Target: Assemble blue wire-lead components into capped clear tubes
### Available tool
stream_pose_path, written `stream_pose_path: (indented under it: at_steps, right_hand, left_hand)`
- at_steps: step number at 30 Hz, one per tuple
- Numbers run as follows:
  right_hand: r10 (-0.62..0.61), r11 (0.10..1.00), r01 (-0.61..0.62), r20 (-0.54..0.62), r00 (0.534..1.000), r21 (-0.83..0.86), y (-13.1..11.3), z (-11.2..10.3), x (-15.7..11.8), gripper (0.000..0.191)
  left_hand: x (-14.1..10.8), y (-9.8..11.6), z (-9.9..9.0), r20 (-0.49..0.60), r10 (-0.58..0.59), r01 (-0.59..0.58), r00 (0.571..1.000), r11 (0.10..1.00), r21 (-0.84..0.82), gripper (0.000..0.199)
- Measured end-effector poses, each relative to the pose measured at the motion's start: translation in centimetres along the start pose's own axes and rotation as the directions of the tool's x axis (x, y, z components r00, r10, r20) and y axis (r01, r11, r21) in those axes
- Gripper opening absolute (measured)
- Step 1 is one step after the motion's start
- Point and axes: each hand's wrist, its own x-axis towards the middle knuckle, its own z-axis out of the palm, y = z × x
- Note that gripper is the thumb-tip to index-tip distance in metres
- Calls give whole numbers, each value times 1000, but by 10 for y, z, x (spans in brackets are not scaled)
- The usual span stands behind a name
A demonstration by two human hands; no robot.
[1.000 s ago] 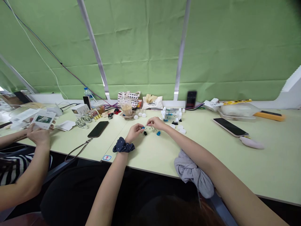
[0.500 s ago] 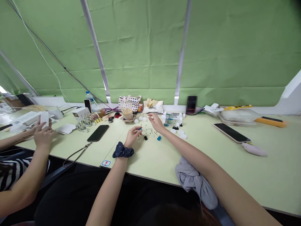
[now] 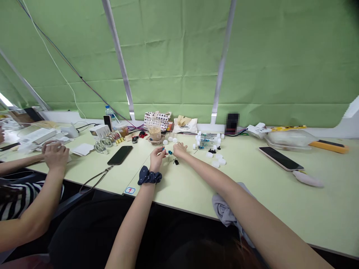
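1. As the head view now shows it, your left hand pinches a small blue piece between thumb and fingers; that grip is nearly closed, with the piece at its tips, above the surface.

2. Your right hand is bent low just beside it, and a second blue piece shows at its fingertips, between your two hands. Whether that grip has firm hold of the piece, you cannot tell from here: the fingers overlap and the detail is small.

3. What has just changed is the right hand's place: half a second ago it is lifted and stretched farther out, with a blue piece lying on the surface below its wrist. Now that spot shows no blue piece, and the hand is drawn in towards the left one.

4. For the work in hand, this appears to mean that both hands attend to the blue pieces together, rather than one alone.

5. A black piece lies on the surface just below the right hand, near you. Farther right sit white caps, with clear tubes behind them.
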Motion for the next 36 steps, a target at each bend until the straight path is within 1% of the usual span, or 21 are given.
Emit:
stream_pose_path:
  at_steps: [4, 6, 8, 10, 12, 15, 17, 19, 20, 22, 24, 26, 28, 31, 33, 36]
  right_hand:
    - [-39, 999, 39, 25, 999, 0, 0, 8, -2, 28]
    - [-52, 998, 51, 47, 998, 26, 0, 7, -3, 23]
    - [-52, 997, 47, 70, 996, 65, 2, 1, -4, 21]
    - [-60, 992, 49, 88, 994, 116, 10, -11, -5, 20]
    - [-78, 982, 60, 98, 992, 177, 27, -27, -6, 20]
    - [-83, 959, 55, 90, 993, 278, 69, -52, -9, 18]
    - [-12, 886, -8, 41, 999, 463, 100, -64, -11, 16]
    - [49, 827, -34, -11, 999, 562, 127, -68, -14, 14]
    - [64, 810, -44, -14, 998, 585, 137, -68, -15, 13]
    - [37, 813, -42, 20, 999, 581, 147, -63, -18, 14]
    - [-61, 849, 9, 82, 995, 528, 145, -54, -21, 14]
    - [-178, 890, 103, 132, 975, 444, 135, -45, -23, 13]
    - [-253, 923, 199, 131, 959, 328, 123, -37, -22, 13]
    - [-275, 948, 258, 72, 959, 183, 109, -29, -17, 15]
    - [-279, 952, 270, 45, 959, 147, 105, -26, -10, 18]
    - [-295, 950, 290, 35, 955, 113, 103, -24, 1, 21]
  left_hand:
    - [-2, 3, 2, 16, -10, 10, 1000, 1000, 15, 44]
    - [-3, 5, 2, 17, -8, 8, 1000, 1000, 25, 44]
    - [-3, 5, 2, 15, -9, 9, 1000, 999, 31, 45]
    - [-3, 5, 2, 19, -12, 12, 1000, 999, 37, 46]
    - [-4, 5, 2, 23, -14, 13, 1000, 999, 41, 46]
    - [-4, 6, 3, 16, -25, 24, 1000, 998, 52, 47]
    - [-4, 6, 3, 12, -37, 36, 999, 997, 64, 47]
    - [-3, 5, 3, 16, -40, 39, 999, 997, 71, 47]
    - [-3, 4, 3, 17, -39, 38, 999, 997, 71, 47]
    - [-3, 3, 2, 19, -34, 33, 999, 997, 70, 47]
    - [-3, 2, 2, 20, -30, 29, 999, 997, 75, 47]
    - [-3, 2, 2, 20, -30, 28, 999, 996, 81, 46]
    - [-4, 3, 2, 21, -35, 33, 999, 996, 87, 46]
    - [-4, 3, 1, 20, -40, 38, 999, 995, 95, 47]
    - [-4, 2, 1, 22, -38, 36, 999, 994, 103, 46]
    - [-3, 1, 0, 31, -41, 37, 999, 993, 110, 44]
